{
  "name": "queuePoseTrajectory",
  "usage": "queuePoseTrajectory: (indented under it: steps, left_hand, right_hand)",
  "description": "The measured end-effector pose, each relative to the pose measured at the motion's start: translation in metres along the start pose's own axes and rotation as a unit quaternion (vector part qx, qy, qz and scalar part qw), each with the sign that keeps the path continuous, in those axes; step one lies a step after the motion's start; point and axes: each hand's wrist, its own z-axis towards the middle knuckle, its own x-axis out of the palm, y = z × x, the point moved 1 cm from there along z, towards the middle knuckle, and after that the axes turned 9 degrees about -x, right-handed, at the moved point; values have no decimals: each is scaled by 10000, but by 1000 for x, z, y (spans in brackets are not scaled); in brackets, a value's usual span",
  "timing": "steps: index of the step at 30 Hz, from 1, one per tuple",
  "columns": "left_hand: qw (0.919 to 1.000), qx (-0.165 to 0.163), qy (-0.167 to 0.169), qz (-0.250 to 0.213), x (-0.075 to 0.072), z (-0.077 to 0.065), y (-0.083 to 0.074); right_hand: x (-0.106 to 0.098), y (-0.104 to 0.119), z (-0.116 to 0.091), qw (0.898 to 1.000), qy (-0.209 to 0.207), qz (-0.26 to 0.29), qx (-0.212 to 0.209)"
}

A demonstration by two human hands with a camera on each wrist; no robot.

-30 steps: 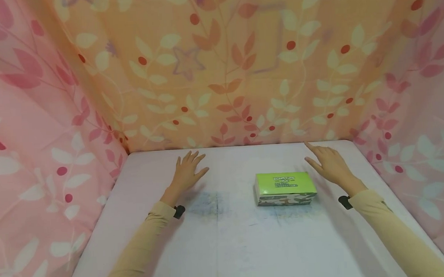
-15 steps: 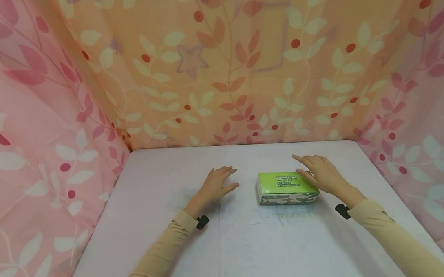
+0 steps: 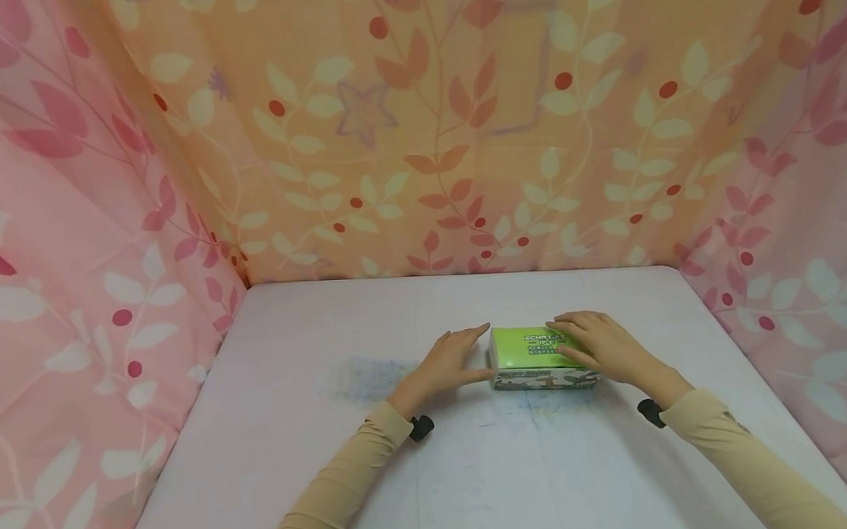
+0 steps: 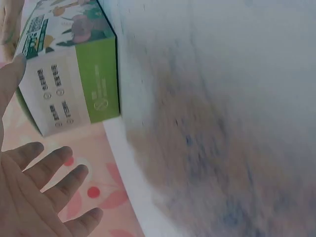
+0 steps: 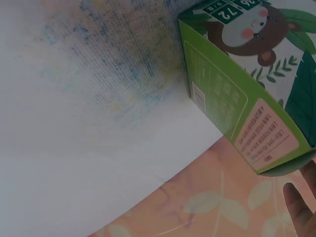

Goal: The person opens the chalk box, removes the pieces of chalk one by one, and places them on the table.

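A green cardboard box (image 3: 528, 353), printed on top, lies on the white table. In the right wrist view its side (image 5: 264, 37) carries a cartoon bear and leaves. My left hand (image 3: 450, 369) is at the box's left end, fingers straight and spread, thumb and fingertips right at its edges. The left wrist view shows the thumb (image 4: 11, 74) overlapping the box's white and green end (image 4: 74, 89), with the other fingers spread below. My right hand (image 3: 608, 350) reaches over the box's right end, thumb and fingers extended; only its fingertips (image 5: 296, 202) show in the right wrist view.
The white table (image 3: 313, 323) has bluish smudges near the box. Floral curtains, pink (image 3: 68, 308) at the sides and orange (image 3: 405, 125) behind, enclose it. Dark devices are strapped to the left wrist (image 3: 422, 428) and right wrist (image 3: 650, 413).
My left hand has moved right from the table's left part to the box's left end. My right hand has come left and down over its right end. The box stays in place.
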Motion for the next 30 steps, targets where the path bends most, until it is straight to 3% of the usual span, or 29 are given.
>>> queuePoseTrajectory:
  steps: [12, 21, 26, 30]
  left_hand:
    - [9984, -179, 57, -539, 13, 6, -8]
    - [9986, -237, -34, -466, 14, 8, -10]
    - [9993, -176, -76, -326, 15, 10, -10]
    - [9989, -214, -9, -414, 15, 11, -11]
  right_hand:
    - [4, 7, 2, 9989, 346, 50, -308]
    - [8, 8, 1, 9979, 305, -111, -564]
    - [8, 8, 0, 9981, 377, -183, -460]
    - [3, 9, 1, 9984, 524, 73, -178]
